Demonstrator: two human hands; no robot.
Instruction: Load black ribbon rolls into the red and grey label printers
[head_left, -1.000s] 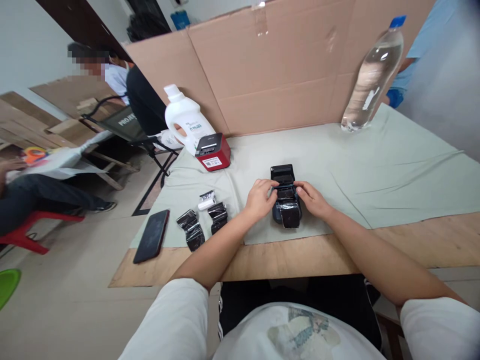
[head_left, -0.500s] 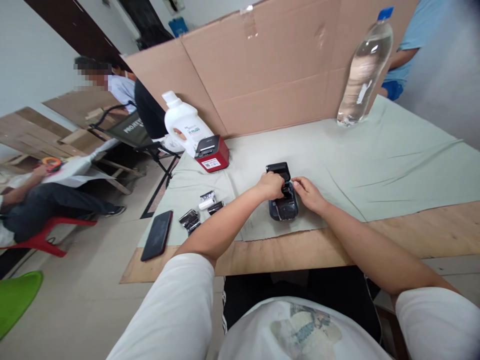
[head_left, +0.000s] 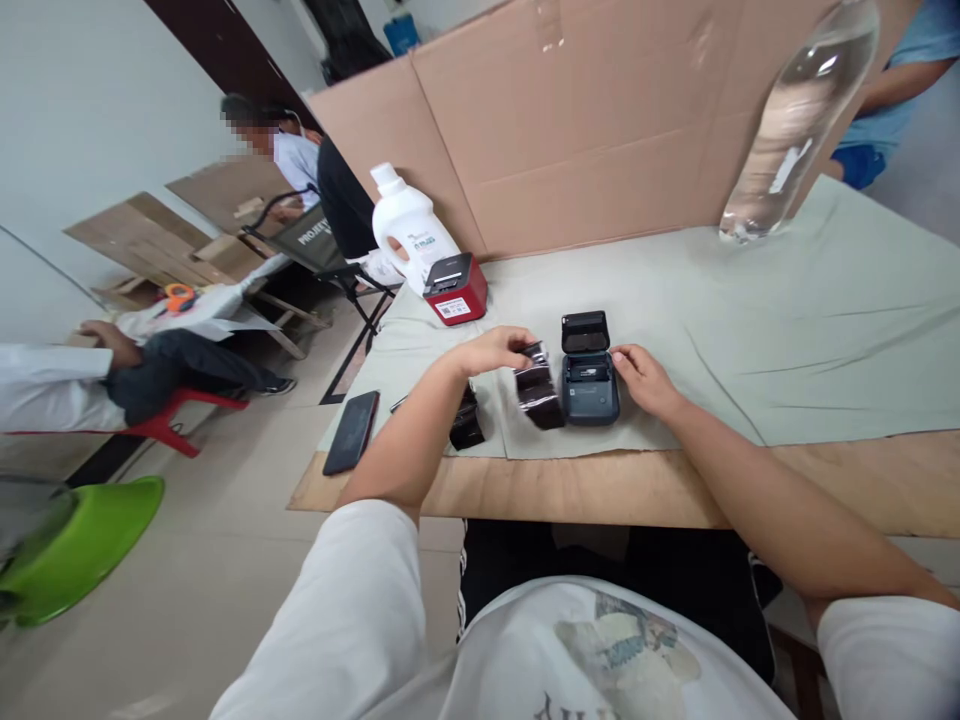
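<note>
My left hand pinches a roll with a glossy black paper strip hanging from it, just left of a small portable printer. The printer's lid stands up at the back, so its inner compartment shows. At the printer's right edge, the fingertips of my right hand are closed against the side of its body. More glossy black strips lie on the cloth beside my left forearm, which partly hides them.
A phone lies at the table's left edge. Behind it stand a red-and-black boxy device and a white jug. A cardboard panel closes off the back, with a tall water bottle before it. Other people sit beyond the table.
My left hand has come out of the printer and moved left with the roll and its black strip. The right hand stays at the printer's side. The whole view has shifted.
</note>
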